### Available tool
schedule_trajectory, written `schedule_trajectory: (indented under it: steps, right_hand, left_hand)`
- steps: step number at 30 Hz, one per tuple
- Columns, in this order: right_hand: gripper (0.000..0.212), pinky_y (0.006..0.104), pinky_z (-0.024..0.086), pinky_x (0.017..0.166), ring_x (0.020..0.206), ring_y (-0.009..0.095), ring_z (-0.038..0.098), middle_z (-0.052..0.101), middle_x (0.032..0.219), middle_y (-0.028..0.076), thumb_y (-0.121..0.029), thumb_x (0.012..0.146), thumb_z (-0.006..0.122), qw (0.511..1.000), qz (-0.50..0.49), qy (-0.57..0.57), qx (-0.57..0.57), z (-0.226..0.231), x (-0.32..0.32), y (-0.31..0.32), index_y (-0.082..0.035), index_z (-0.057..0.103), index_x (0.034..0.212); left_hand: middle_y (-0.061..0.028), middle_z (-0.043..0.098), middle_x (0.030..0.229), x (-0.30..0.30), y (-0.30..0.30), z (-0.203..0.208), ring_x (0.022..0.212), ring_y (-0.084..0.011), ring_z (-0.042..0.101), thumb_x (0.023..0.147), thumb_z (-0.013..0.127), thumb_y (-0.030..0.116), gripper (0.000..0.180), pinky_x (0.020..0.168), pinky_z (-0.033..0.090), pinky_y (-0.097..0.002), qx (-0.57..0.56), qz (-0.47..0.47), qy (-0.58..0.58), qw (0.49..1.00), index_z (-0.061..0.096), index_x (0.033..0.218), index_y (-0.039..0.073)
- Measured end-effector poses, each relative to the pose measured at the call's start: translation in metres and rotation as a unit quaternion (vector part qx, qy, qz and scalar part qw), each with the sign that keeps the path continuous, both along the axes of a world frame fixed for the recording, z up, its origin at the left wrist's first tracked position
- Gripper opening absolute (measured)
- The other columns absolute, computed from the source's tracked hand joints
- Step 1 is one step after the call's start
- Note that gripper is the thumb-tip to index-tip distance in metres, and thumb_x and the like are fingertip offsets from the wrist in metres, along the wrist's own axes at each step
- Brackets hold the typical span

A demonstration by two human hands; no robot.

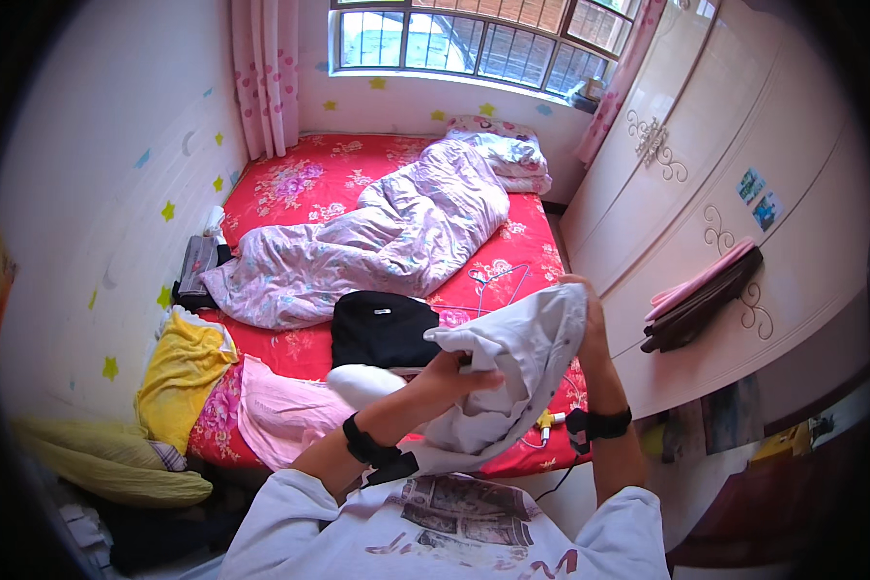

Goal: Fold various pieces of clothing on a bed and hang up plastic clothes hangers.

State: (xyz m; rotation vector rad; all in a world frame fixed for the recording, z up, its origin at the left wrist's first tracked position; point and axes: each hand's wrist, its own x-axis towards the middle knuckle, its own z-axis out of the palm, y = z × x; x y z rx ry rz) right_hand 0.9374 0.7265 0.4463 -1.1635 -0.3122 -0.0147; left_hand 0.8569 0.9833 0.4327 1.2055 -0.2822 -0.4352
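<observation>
Both my hands hold up a white garment (pixel 512 353) with a row of small dark dots, perhaps buttons, along its right edge. My left hand (pixel 457 382) is closed on its left part, the thumb lying over the cloth. My right hand (pixel 587 298) grips its upper right corner, with the fingertips partly hidden. A blurred white piece, perhaps a sleeve, hangs left of my left forearm. Just beyond the garment, a folded black garment (pixel 382 333) lies on the bed, and a thin wire hanger (pixel 498 275) lies to its right. Dark bands circle both my wrists.
The bed (pixel 290 184) has a red floral sheet and a crumpled pale quilt (pixel 387 227). A pink cloth (pixel 285 406) and a yellow cloth (pixel 186 372) lie at its near left. Folded bedding (pixel 503 159) sits far right. A pale wardrobe (pixel 648 251) stands at right, with clothes (pixel 703 298) hanging on it.
</observation>
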Motion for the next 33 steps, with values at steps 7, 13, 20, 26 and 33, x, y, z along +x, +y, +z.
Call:
schedule_trajectory:
  steps: [7, 13, 20, 26, 33]
  right_hand:
    - [0.046, 0.0341, 0.047, 0.073, 0.088, 0.025, 0.059, 0.058, 0.094, 0.014, -0.013, 0.073, 0.070, 0.798, -0.319, -0.249, -0.446, -0.006, -0.077, 0.031, -0.001, 0.054, 0.114]
    - [0.047, 0.0279, 0.044, 0.046, 0.049, 0.017, 0.057, 0.056, 0.062, 0.004, -0.012, 0.070, 0.075, 0.812, -0.079, -0.211, -0.539, 0.027, -0.111, 0.094, -0.004, 0.053, 0.111]
    - [0.044, 0.0289, 0.045, 0.051, 0.059, 0.016, 0.060, 0.056, 0.067, 0.007, -0.018, 0.081, 0.070, 0.883, -0.064, -0.285, -0.368, 0.002, -0.094, 0.083, -0.004, 0.046, 0.116]
    - [0.024, 0.0199, 0.040, 0.053, 0.063, 0.005, 0.049, 0.050, 0.078, 0.001, -0.004, 0.088, 0.061, 0.988, -0.107, -0.056, -0.100, -0.044, -0.095, 0.105, -0.004, 0.043, 0.104]
    - [0.023, 0.0201, 0.045, 0.059, 0.069, 0.005, 0.052, 0.052, 0.080, 0.001, 0.006, 0.082, 0.063, 0.999, 0.021, -0.025, 0.019, -0.024, -0.097, 0.072, -0.005, 0.048, 0.095]
  left_hand:
    - [-0.0118, 0.065, 0.102, 0.011, 0.017, 0.021, 0.091, -0.0237, 0.065, 0.086, 0.062, 0.020, 0.031, 0.082, 0.053, -0.0398, -0.217, 0.020, 0.171, 0.961, 0.060, 0.110, 0.001]
    - [-0.0104, 0.062, 0.111, 0.002, 0.007, 0.011, 0.101, -0.0223, 0.062, 0.085, 0.064, 0.019, 0.042, 0.087, 0.049, -0.0365, -0.261, 0.074, 0.104, 0.957, 0.051, 0.120, 0.000]
    - [-0.0149, 0.050, 0.130, -0.009, 0.020, -0.002, 0.117, -0.0273, 0.053, 0.081, 0.061, 0.046, 0.076, 0.100, 0.040, -0.0415, -0.350, -0.046, 0.082, 0.932, 0.037, 0.135, -0.003]
    - [-0.0154, 0.048, 0.132, -0.013, 0.014, 0.015, 0.117, -0.0291, 0.052, 0.081, 0.046, 0.068, 0.090, 0.098, 0.042, -0.0436, -0.356, -0.045, 0.103, 0.928, 0.033, 0.138, -0.001]
    - [-0.0177, 0.059, 0.117, -0.013, 0.055, -0.003, 0.105, -0.0307, 0.060, 0.081, 0.053, 0.036, 0.065, 0.093, 0.047, -0.0436, -0.235, -0.044, 0.198, 0.951, 0.042, 0.130, -0.005]
